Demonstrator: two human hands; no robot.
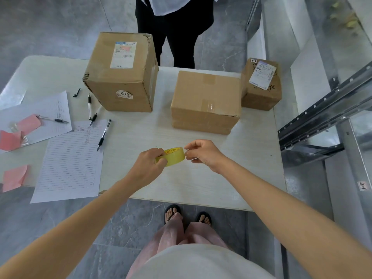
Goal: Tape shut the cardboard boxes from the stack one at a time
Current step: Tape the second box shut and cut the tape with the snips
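The white rectangular table [141, 135] carries all items under review. At its far side, left of centre, stands the large brown cardboard box [120, 77], upright, flaps closed, with a white label on top and a sticker on its near face. To its right and apart from it sits the medium flat brown cardboard box [205, 105], closed, with a strip of clear tape across the top seam. Just beside that one, at the far right corner, is the small brown cardboard box [261, 91] bearing a white shipping label. A lined white paper sheet [70, 160] lies at the near left edge, overhanging it. Above the near centre of the table, the left hand [148, 167] grips the yellow translucent roll of packing tape [175, 157], fingers curled round its left side. The right hand [203, 155] meets the roll's right rim, thumb and forefinger pinched together on it, remaining fingers curled; whether a tape end is lifted cannot be determined. A black-and-white ballpoint pen [104, 135] rests on the sheet's upper right corner.
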